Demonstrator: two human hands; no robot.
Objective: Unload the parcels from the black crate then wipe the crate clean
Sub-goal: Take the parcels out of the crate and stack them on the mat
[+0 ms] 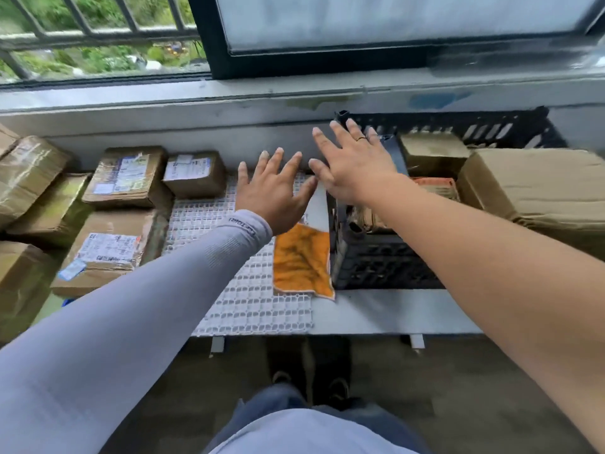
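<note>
Our left hand and right hand hover spread wide, holding nothing. The black crate at three o'clock holds stiff, likely light parcels; we'd grip opposite sides.

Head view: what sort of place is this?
Probably a home balcony or windowsill bench used for sorting deliveries: taped parcels piled left, a black crate holding more, a barred window above greenery.

Single head view: looks forward and steeply down, close over the bench front edge, facing the window.
</note>
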